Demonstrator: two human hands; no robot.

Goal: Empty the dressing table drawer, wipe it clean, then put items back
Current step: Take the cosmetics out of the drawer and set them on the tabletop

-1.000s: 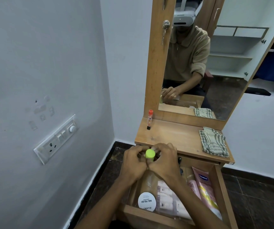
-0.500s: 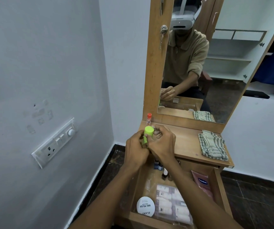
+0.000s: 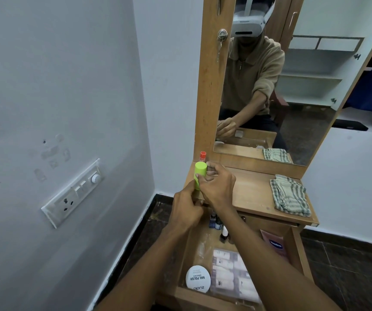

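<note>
Right hand (image 3: 218, 191): fingers curled round a lime-green tube (image 3: 200, 175), held upright above the left end of the dressing-table top (image 3: 254, 194).
Left hand (image 3: 186, 207): just beside the right, thumb and fingers pinching the tube's lower end.
Red-capped stick (image 3: 202, 155): standing on the top just behind the tube, against the mirror frame (image 3: 209, 86).
Folded checked cloth (image 3: 290, 197): lying at the right end of the top, well apart from the hands.
Drawer (image 3: 297, 250): pulled open below the top, under both forearms. Contents:
- small dark bottles (image 3: 215, 221), upright at the back, partly hidden by the right wrist;
- round white lid marked "NAIL POLISH" (image 3: 198, 278), front left;
- clear packet of small sachets (image 3: 231, 272), just beside the lid;
- pink tube (image 3: 273, 244) along the right wall, partly hidden by the right forearm.
</note>
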